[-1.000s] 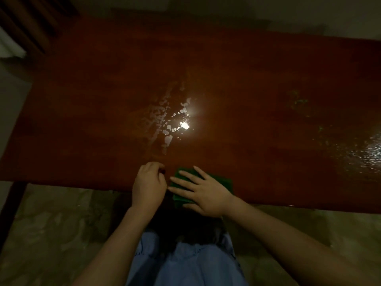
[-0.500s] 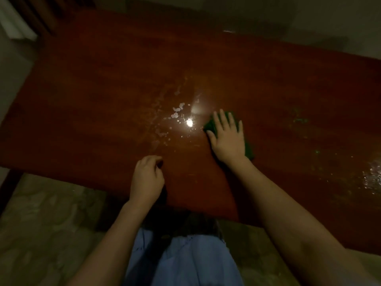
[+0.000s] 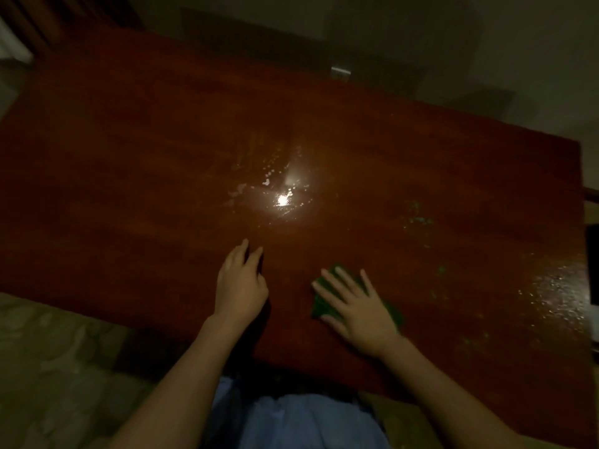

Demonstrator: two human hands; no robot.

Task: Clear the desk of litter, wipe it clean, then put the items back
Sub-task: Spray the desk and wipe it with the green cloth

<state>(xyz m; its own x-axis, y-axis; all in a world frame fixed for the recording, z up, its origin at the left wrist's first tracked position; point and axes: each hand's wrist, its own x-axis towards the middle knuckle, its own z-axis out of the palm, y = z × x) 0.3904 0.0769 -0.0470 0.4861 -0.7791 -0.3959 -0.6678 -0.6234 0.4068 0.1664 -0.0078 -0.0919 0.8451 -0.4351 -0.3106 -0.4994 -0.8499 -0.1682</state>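
Dim room in a home, polished red-brown wooden desk, pale marble-patterned floor, wall socket behind

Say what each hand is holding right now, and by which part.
Nothing is gripped. The right hand presses flat, fingers spread, on top of the green cloth on the desk. The left hand rests on the desk, holding nothing.

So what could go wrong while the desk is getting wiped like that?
1. The cloth sits close to the near edge of the desk, so a pull back could drag it off onto the floor.
2. Wet patches shine at the right end, so the left hand or right hand could slip.
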